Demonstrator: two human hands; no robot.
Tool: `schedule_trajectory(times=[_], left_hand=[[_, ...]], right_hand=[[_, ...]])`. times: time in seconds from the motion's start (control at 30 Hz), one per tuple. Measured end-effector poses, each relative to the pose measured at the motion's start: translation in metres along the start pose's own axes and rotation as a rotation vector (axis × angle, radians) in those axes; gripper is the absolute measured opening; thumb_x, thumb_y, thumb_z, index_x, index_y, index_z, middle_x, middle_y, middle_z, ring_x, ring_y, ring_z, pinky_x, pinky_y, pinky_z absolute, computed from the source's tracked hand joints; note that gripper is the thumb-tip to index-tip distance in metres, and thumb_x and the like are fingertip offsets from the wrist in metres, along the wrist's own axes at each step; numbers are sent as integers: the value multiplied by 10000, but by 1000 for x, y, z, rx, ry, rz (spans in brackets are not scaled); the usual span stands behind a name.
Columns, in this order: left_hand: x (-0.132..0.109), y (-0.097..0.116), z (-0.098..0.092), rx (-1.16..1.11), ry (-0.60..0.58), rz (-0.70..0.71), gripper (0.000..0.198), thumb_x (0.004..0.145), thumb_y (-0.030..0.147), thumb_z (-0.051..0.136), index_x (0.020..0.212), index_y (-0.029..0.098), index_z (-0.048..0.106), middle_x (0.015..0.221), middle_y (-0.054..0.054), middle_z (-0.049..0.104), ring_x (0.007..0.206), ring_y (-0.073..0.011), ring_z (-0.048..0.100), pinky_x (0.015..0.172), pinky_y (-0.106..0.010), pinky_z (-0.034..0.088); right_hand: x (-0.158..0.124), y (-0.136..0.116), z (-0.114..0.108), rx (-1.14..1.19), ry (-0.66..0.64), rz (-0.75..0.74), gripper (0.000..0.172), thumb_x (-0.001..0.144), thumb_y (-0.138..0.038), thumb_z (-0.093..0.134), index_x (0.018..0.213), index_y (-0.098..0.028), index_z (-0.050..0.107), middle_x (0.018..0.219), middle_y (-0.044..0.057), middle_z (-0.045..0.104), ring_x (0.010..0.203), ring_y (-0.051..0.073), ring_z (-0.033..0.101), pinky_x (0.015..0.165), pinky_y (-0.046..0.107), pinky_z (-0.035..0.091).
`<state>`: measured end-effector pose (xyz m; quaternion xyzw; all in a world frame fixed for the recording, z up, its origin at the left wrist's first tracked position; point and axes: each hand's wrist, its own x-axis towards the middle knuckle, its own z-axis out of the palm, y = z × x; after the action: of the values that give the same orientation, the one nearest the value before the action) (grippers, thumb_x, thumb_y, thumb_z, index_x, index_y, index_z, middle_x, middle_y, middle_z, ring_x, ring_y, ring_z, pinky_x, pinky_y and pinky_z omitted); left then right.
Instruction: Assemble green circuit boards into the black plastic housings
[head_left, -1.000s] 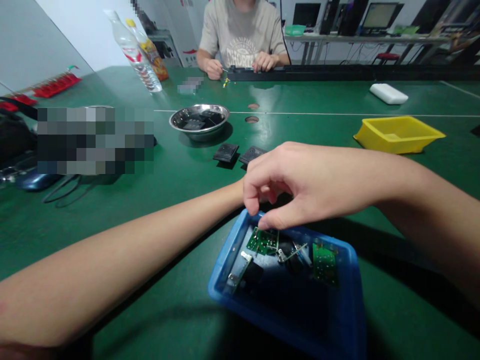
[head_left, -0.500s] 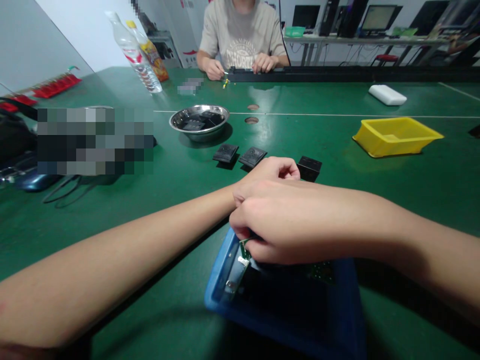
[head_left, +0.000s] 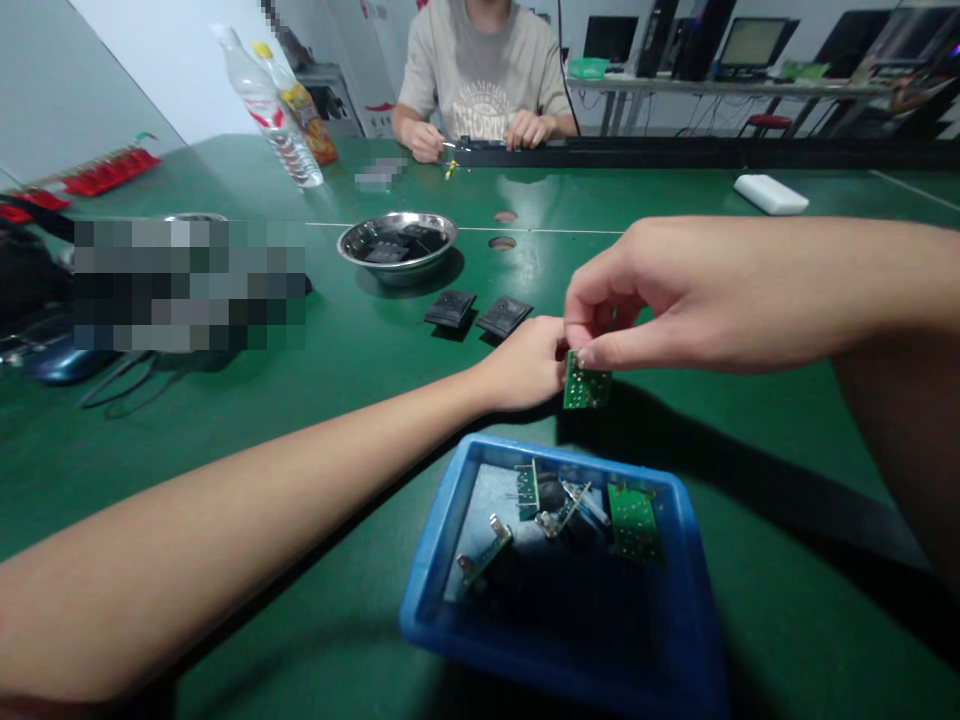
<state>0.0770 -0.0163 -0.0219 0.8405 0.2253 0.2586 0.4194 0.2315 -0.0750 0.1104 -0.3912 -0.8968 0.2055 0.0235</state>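
Worktop, flat and green, is carrying one blue rectangular plastic bin towards its near edge. Beyond the bin, the right hand is pinching one green rectangular circuit board, seemingly a transfer step; the next move is probably needing a steady grip. The left hand is lying alongside, fingers hidden, state untellable. Two black square pieces are sitting nearer the far edge; at least four similar boards are occupying the bin.

Deep shadow fills the blue bin; pale glare streaks the table.
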Motion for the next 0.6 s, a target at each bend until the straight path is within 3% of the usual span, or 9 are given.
schedule_trajectory(times=[0.2, 0.37, 0.6], left_hand=[[-3, 2, 1, -40, -25, 23, 116, 778, 239, 606, 786, 123, 611, 715, 17, 576, 691, -133, 535, 683, -266, 456], [-5, 5, 0, -40, 10, 22, 224, 763, 265, 678, 919, 113, 621, 804, -4, 630, 738, -145, 572, 687, -261, 474], [-3, 1, 1, 58, -8, 75, 180, 835, 292, 623, 900, 125, 636, 912, -40, 684, 882, -193, 627, 838, -330, 509]], right_hand=[[5, 22, 3, -214, 49, 219, 140, 834, -269, 659, 784, -165, 738, 603, -8, 590, 647, 144, 555, 618, 268, 342], [13, 18, 8, -257, 163, 199, 167, 824, -286, 641, 801, -155, 742, 640, 11, 636, 666, 149, 591, 627, 267, 366], [12, 15, 10, -241, 140, 159, 94, 801, -223, 664, 808, -183, 749, 679, 8, 669, 771, 186, 648, 689, 272, 399]])
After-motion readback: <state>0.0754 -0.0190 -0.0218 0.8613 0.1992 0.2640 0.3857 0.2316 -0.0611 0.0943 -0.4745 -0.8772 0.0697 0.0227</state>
